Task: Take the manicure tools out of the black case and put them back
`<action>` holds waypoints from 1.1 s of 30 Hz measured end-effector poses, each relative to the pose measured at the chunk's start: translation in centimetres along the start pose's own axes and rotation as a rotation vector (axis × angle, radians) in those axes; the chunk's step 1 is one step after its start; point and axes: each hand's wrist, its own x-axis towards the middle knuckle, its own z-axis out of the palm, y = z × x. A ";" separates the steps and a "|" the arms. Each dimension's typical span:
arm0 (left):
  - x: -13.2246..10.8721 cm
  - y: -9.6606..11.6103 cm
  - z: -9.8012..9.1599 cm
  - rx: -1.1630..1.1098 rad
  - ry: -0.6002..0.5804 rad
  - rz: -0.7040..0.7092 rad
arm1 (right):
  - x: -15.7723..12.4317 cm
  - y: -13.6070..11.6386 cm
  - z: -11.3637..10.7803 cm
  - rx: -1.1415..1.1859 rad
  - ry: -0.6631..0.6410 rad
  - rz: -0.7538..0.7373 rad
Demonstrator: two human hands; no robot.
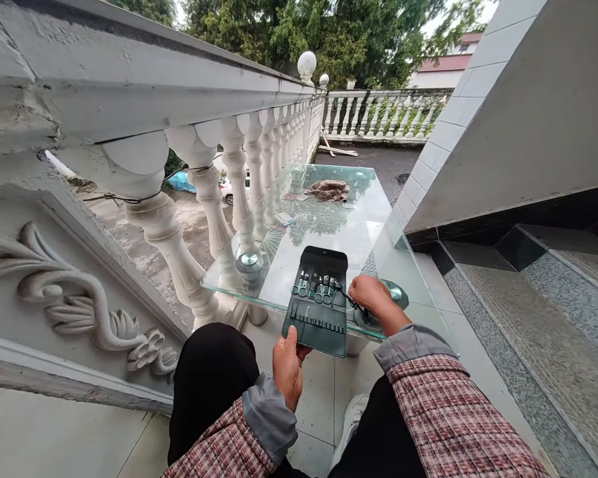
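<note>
An open dark green tool case (319,302) lies on the near edge of a glass table (329,226), with several small scissors and metal tools (315,287) strapped inside. My left hand (288,364) grips the case's lower left corner, thumb on top. My right hand (373,297) is closed in a pinch on a thin dark tool (351,302) at the case's right side.
A brown cloth (329,190) and a small flat packet (284,218) lie further back on the glass. A white stone balustrade (204,179) runs along the left. Grey stone steps (528,299) and a tiled wall rise on the right. My knees are under the table's edge.
</note>
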 end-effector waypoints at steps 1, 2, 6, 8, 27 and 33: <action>0.0 0.0 0.0 -0.005 0.001 -0.002 | 0.0 0.1 -0.1 0.003 -0.002 0.005; 0.1 -0.1 0.0 -0.011 0.003 -0.002 | 0.0 0.2 -0.1 0.005 -0.003 0.008; 0.2 -0.2 0.0 -0.012 0.018 0.004 | 0.2 0.4 0.1 0.007 0.000 0.010; 0.2 -0.2 0.0 -0.006 0.020 0.003 | 0.4 0.3 0.3 0.006 0.001 0.013; 0.2 -0.2 0.0 -0.013 -0.038 0.018 | 0.7 0.6 0.4 0.015 0.018 0.042; 0.3 -0.4 -0.2 0.022 -0.038 0.015 | 0.5 0.3 0.4 0.003 0.033 0.053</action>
